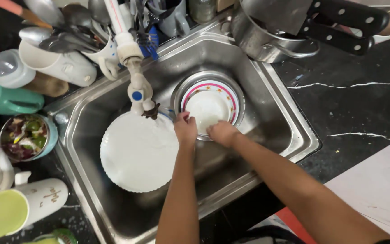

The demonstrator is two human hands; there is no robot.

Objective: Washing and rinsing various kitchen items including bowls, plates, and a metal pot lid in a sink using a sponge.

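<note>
Both my hands reach into a steel sink (267,117). My left hand (185,129) grips the near-left rim of a steel bowl (183,88). Inside that bowl lies a small white plate with a pink-striped rim (213,101). My right hand (222,132) rests on the near edge of the same bowl and plate, fingers curled over it. A large white plate with a fluted edge (134,153) lies flat in the sink just left of my left hand, under the white tap (138,88).
A steel pot (260,38) with black-handled tools stands at the sink's back right. Mugs with spoons (64,58), a green cup (3,97), a bowl of food scraps (25,135) and a white mug (41,199) crowd the left. Black marble counter (357,104) lies to the right.
</note>
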